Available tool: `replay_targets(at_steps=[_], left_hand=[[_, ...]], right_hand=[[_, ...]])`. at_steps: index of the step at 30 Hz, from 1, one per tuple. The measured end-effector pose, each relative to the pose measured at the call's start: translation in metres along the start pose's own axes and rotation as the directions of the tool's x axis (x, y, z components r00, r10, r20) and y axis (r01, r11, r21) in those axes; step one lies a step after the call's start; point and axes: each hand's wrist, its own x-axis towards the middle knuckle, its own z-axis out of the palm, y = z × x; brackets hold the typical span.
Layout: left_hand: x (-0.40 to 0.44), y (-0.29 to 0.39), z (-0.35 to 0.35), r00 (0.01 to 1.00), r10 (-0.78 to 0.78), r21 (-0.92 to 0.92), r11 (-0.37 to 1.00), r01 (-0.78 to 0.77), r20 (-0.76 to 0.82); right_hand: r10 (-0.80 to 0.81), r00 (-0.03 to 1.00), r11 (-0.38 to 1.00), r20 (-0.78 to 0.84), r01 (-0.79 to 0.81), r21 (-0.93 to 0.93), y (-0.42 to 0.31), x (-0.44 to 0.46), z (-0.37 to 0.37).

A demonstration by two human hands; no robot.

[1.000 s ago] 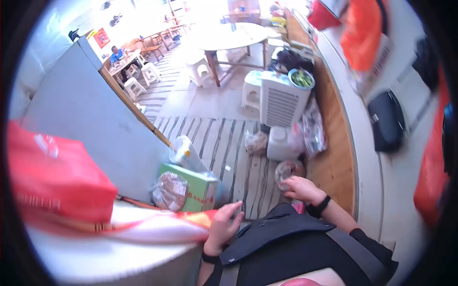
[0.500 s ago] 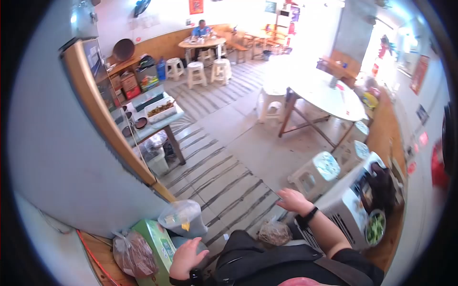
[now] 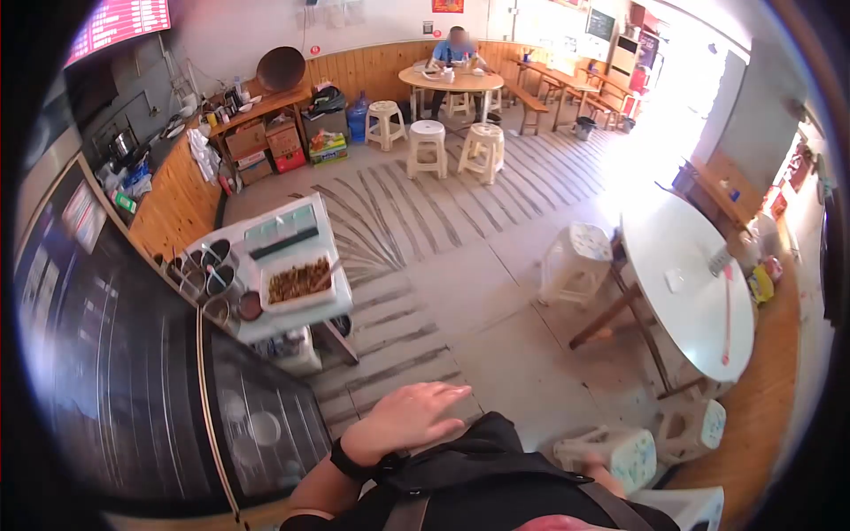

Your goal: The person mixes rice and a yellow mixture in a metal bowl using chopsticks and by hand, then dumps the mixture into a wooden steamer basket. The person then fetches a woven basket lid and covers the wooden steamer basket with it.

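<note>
My left hand (image 3: 412, 416) is held out in front of my body, fingers stretched and holding nothing. A black band (image 3: 354, 458) goes round its wrist. Low on the right, my right hand (image 3: 602, 469) is smeared by motion and mostly hidden by my dark clothing, so its fingers do not show. Behind it in the view stands a plastic stool with a patterned top (image 3: 624, 456); I cannot tell whether they touch. To the left, a small table (image 3: 257, 329) bears a white tray of brownish food (image 3: 301, 285) and several dark cups (image 3: 221, 279).
A white oval table (image 3: 682, 257) stands at right, with a stool (image 3: 575, 261) beside it. A dark glass cabinet (image 3: 124, 372) lines the left. At the back, a person (image 3: 452, 53) sits at a round table (image 3: 450, 80) among plastic stools (image 3: 428, 146). Striped tiles (image 3: 398, 345) cover the floor.
My view has moved forward past the wall and cabinet edge into the room. The left hand has swung up across my front; the right hand has dropped low at my side.
</note>
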Motion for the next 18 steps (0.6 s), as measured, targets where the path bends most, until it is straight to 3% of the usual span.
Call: replay_targets(at_steps=[2, 4, 6, 8, 10, 11, 12, 13, 14, 15, 16, 17, 18], left_hand=[[0.059, -0.043, -0.034, 1.000, 0.018, 0.051, 0.999, -0.017, -0.024], [0.114, -0.094, -0.048, 0.998, 0.023, 0.071, 0.997, -0.019, -0.057], [0.160, -0.150, -0.058, 0.958, -0.208, 0.293, 0.920, 0.260, -0.198], [0.201, -0.211, -0.050, 0.851, -0.502, 0.408, 0.752, 0.518, -0.153], [0.246, -0.235, -0.087, 0.671, -0.723, 0.370, 0.676, 0.637, 0.166], [0.258, -0.254, -0.098, 0.646, -0.741, 0.357, 0.662, 0.659, 0.183], [0.268, -0.279, -0.105, 0.791, -0.611, 0.137, 0.786, 0.602, 0.032], [0.277, -0.303, -0.113, 0.860, -0.478, -0.054, 0.878, 0.476, -0.179], [0.290, -0.326, -0.129, 0.838, -0.512, -0.067, 0.858, 0.509, -0.190], [0.299, -0.344, -0.148, 0.781, -0.550, -0.002, 0.818, 0.575, -0.294], [0.310, -0.369, -0.165, 0.721, -0.563, 0.064, 0.768, 0.637, -0.404], [0.312, -0.404, -0.169, 0.669, -0.571, 0.092, 0.724, 0.684, -0.476], [0.314, -0.439, -0.170, 0.652, -0.579, 0.099, 0.706, 0.701, -0.489]], right_hand=[[0.251, 0.949, 0.890, 0.188, -0.303, 0.341, 0.028, -0.031, -0.003], [0.343, 0.909, 0.778, 0.236, -0.416, 0.471, 0.061, -0.014, -0.040], [0.350, 0.914, 0.763, 0.207, -0.406, 0.504, 0.100, 0.040, -0.097], [0.333, 0.934, 0.791, 0.128, -0.351, 0.500, 0.144, 0.109, -0.183], [0.222, 0.975, 0.934, -0.002, -0.212, 0.286, 0.197, 0.195, -0.290], [0.101, 0.992, 0.995, -0.078, -0.101, -0.001, 0.229, 0.253, -0.342], [-0.024, 0.985, 0.941, -0.169, -0.034, -0.336, 0.261, 0.319, -0.415], [-0.078, 0.956, 0.866, -0.282, -0.075, -0.494, 0.284, 0.378, -0.499], [0.076, 0.899, 0.982, -0.432, -0.143, -0.125, 0.312, 0.489, -0.587], [0.271, 0.603, 0.894, -0.750, 0.132, 0.429, 0.320, 0.555, -0.688], [0.277, 0.611, 0.781, -0.742, 0.307, 0.544, 0.294, 0.544, -0.830], [0.233, 0.579, 0.778, -0.781, 0.370, 0.507, 0.279, 0.561, -0.932], [0.230, 0.466, 0.765, -0.855, 0.456, 0.454, 0.257, 0.573, -1.026]])
